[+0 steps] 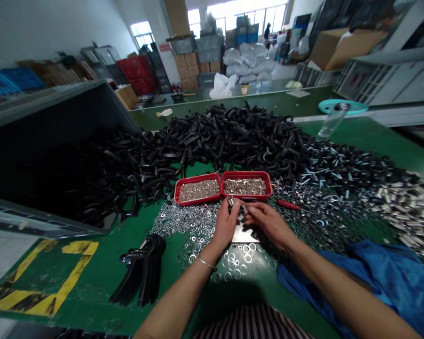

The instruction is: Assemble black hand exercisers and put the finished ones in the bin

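Note:
My left hand [226,221] is closed on a small shiny metal part [231,201], which looks ribbed or threaded. Close beside it, my right hand [266,220] pinches at something small near the left fingertips; it is too small to name. Both hands are over a flat metal plate [247,234]. Just beyond them stand two red trays: the left tray [179,200] holds tiny metal pieces, and the right tray [269,188] holds small pins. Loose metal rings [245,256] and small washers [194,223] lie around the hands.
Black curved handles [229,132] are heaped behind the trays and spill from a grey bin [106,228]. Several assembled handles [143,268] lie front left. To the right are a red-handled tool [289,205], metal sleeves [406,207], blue cloth [378,278] and a clear bottle [334,121].

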`<state>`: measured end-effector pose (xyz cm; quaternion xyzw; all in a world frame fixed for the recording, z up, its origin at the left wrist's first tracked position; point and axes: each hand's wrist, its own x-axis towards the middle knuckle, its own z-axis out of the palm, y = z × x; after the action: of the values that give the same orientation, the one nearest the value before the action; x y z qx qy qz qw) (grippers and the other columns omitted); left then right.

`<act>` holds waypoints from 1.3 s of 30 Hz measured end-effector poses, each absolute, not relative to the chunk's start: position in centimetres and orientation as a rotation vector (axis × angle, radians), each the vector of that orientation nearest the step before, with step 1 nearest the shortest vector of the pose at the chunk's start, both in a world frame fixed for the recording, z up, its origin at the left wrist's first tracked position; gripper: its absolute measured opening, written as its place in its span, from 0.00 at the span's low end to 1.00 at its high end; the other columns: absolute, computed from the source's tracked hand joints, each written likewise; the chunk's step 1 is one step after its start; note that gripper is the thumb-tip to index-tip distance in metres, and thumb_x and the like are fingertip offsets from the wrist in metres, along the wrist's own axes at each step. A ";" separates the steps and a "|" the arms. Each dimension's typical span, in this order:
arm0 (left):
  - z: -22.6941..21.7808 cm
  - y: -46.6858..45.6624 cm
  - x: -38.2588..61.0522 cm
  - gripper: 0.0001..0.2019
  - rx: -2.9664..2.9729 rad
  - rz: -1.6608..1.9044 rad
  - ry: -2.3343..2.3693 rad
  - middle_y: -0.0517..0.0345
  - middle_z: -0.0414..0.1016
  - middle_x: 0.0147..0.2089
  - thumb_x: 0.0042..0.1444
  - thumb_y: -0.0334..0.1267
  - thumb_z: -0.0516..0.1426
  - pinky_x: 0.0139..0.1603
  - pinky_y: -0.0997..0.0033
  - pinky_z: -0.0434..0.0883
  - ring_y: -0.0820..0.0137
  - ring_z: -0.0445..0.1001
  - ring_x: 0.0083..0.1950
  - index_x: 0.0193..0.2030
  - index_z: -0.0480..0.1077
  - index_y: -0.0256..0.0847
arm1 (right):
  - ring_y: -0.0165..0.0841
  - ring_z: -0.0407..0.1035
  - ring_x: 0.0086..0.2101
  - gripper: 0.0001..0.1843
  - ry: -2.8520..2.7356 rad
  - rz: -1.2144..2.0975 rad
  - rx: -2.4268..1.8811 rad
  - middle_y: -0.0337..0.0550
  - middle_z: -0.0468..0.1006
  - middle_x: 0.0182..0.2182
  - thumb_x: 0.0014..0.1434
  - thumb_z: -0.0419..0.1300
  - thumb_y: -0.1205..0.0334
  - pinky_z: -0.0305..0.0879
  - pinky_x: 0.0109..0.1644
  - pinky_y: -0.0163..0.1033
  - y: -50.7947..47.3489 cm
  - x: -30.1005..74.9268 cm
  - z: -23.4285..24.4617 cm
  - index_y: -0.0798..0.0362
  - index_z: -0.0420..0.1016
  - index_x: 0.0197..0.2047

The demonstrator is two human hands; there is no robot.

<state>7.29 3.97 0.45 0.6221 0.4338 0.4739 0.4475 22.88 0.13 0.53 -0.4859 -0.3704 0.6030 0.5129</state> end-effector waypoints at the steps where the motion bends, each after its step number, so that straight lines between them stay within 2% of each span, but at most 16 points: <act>1: 0.5 3.9 7.2 0.13 1.592 1.173 1.094 0.54 0.74 0.42 0.68 0.46 0.50 0.50 0.66 0.67 0.67 0.72 0.44 0.44 0.69 0.41 | 0.29 0.74 0.33 0.14 -0.800 1.574 -1.091 0.43 0.78 0.36 0.60 0.65 0.54 0.74 0.42 0.38 0.5 22.5 0.3 0.54 0.73 0.44; 4: 0.2 3.7 7.0 0.12 1.696 1.150 1.180 0.53 0.72 0.41 0.68 0.46 0.49 0.50 0.64 0.66 0.66 0.70 0.44 0.43 0.66 0.41 | 0.26 0.73 0.31 0.14 -0.659 1.787 -0.963 0.43 0.79 0.34 0.57 0.69 0.55 0.73 0.39 0.34 0.9 21.7 -0.5 0.56 0.74 0.38; 6: 0.0 3.5 6.8 0.12 1.729 1.119 1.214 0.54 0.70 0.40 0.69 0.46 0.49 0.49 0.64 0.65 0.66 0.69 0.43 0.42 0.65 0.41 | 0.26 0.73 0.30 0.14 -0.662 1.795 -0.960 0.42 0.79 0.33 0.56 0.69 0.55 0.73 0.39 0.34 0.7 21.6 -0.6 0.56 0.74 0.39; 10: 0.1 3.3 7.0 0.11 1.664 1.120 1.245 0.53 0.71 0.41 0.69 0.45 0.48 0.47 0.64 0.66 0.66 0.70 0.43 0.42 0.65 0.41 | 0.30 0.74 0.31 0.15 -0.944 1.481 -1.097 0.39 0.78 0.33 0.55 0.69 0.54 0.72 0.40 0.39 0.1 21.9 -0.2 0.52 0.74 0.41; 14: 0.8 2.9 7.2 0.11 1.700 1.136 1.209 0.52 0.72 0.43 0.69 0.43 0.47 0.50 0.63 0.67 0.65 0.71 0.45 0.44 0.65 0.41 | 0.36 0.74 0.36 0.12 -1.232 1.038 -1.236 0.42 0.78 0.35 0.53 0.70 0.55 0.71 0.45 0.43 -0.1 22.1 0.0 0.50 0.76 0.37; 16: 1.0 2.6 7.1 0.10 1.786 1.148 1.151 0.51 0.73 0.46 0.69 0.42 0.48 0.53 0.63 0.66 0.65 0.71 0.48 0.47 0.67 0.41 | 0.36 0.74 0.34 0.12 -1.195 1.147 -1.191 0.41 0.78 0.33 0.54 0.69 0.55 0.72 0.42 0.43 -0.1 21.8 0.0 0.49 0.74 0.38; 18: 1.0 2.5 7.0 0.10 1.869 1.167 1.093 0.52 0.74 0.47 0.69 0.41 0.49 0.54 0.64 0.66 0.65 0.72 0.50 0.47 0.68 0.42 | 0.33 0.73 0.28 0.14 -1.052 1.419 -1.077 0.37 0.77 0.29 0.56 0.68 0.53 0.72 0.38 0.42 -0.1 21.4 -0.1 0.50 0.71 0.39; 20: 0.6 2.8 6.9 0.10 1.894 1.163 1.092 0.53 0.75 0.44 0.68 0.42 0.51 0.53 0.64 0.66 0.65 0.73 0.48 0.45 0.70 0.42 | 0.30 0.72 0.26 0.15 -0.959 1.612 -0.984 0.36 0.76 0.28 0.57 0.66 0.51 0.72 0.36 0.41 -0.3 21.3 -0.3 0.50 0.69 0.40; 22: 0.1 3.4 6.7 0.11 1.824 1.132 1.139 0.55 0.75 0.40 0.67 0.45 0.51 0.49 0.66 0.67 0.66 0.74 0.43 0.42 0.70 0.42 | 0.30 0.72 0.26 0.17 -1.045 1.659 -1.017 0.38 0.77 0.31 0.60 0.62 0.48 0.72 0.34 0.40 -0.6 22.2 -0.4 0.51 0.68 0.44; 25: -0.3 4.6 6.1 0.15 1.580 1.156 1.226 0.57 0.76 0.38 0.68 0.49 0.49 0.41 0.69 0.69 0.68 0.73 0.36 0.41 0.70 0.42 | 0.35 0.75 0.32 0.20 -1.505 1.322 -1.376 0.43 0.80 0.36 0.64 0.58 0.49 0.73 0.38 0.42 -0.9 26.9 -0.3 0.51 0.68 0.54; 28: -0.1 5.6 5.3 0.17 1.387 1.259 1.272 0.57 0.76 0.40 0.66 0.53 0.49 0.36 0.71 0.69 0.71 0.71 0.33 0.41 0.69 0.42 | 0.37 0.74 0.45 0.13 -1.726 0.552 -1.958 0.47 0.80 0.46 0.64 0.60 0.57 0.68 0.52 0.42 -0.3 35.0 0.4 0.49 0.74 0.51; 29: 0.0 5.8 5.3 0.17 1.352 1.277 1.280 0.57 0.76 0.40 0.66 0.53 0.50 0.34 0.72 0.68 0.71 0.70 0.31 0.41 0.69 0.42 | 0.39 0.74 0.47 0.11 -1.655 0.437 -2.085 0.50 0.80 0.46 0.64 0.58 0.62 0.66 0.54 0.43 0.3 37.8 0.7 0.52 0.74 0.49; 31: 0.2 5.7 5.7 0.17 1.317 1.267 1.278 0.58 0.76 0.38 0.65 0.54 0.50 0.29 0.73 0.67 0.72 0.68 0.29 0.39 0.68 0.42 | 0.42 0.73 0.48 0.11 -1.518 0.287 -2.256 0.59 0.78 0.46 0.65 0.54 0.68 0.65 0.54 0.46 1.8 42.5 1.2 0.59 0.74 0.48; 33: 0.3 5.3 6.7 0.17 1.342 1.229 1.252 0.59 0.75 0.35 0.65 0.54 0.50 0.28 0.73 0.66 0.71 0.68 0.28 0.38 0.67 0.42 | 0.44 0.73 0.48 0.10 -1.416 0.204 -2.361 0.63 0.78 0.45 0.64 0.55 0.69 0.65 0.53 0.48 3.7 45.5 1.3 0.63 0.74 0.47; 37: 0.1 4.5 8.8 0.16 1.473 1.156 1.191 0.57 0.74 0.34 0.64 0.52 0.52 0.37 0.70 0.70 0.68 0.72 0.34 0.36 0.68 0.42 | 0.37 0.73 0.44 0.13 -1.305 0.135 -2.469 0.51 0.77 0.47 0.66 0.59 0.59 0.70 0.49 0.46 6.6 47.1 0.6 0.58 0.73 0.50; 39: -0.2 4.4 8.9 0.16 1.437 1.126 1.182 0.57 0.75 0.35 0.64 0.53 0.53 0.36 0.70 0.70 0.68 0.73 0.35 0.37 0.68 0.42 | 0.36 0.73 0.43 0.14 -1.291 0.127 -2.474 0.50 0.77 0.47 0.67 0.59 0.57 0.71 0.48 0.46 7.2 47.2 0.5 0.58 0.73 0.51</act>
<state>8.91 4.43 -0.16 0.5852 0.4813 0.4583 0.4647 47.17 7.22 0.49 -0.8721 -0.4553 0.0448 0.1733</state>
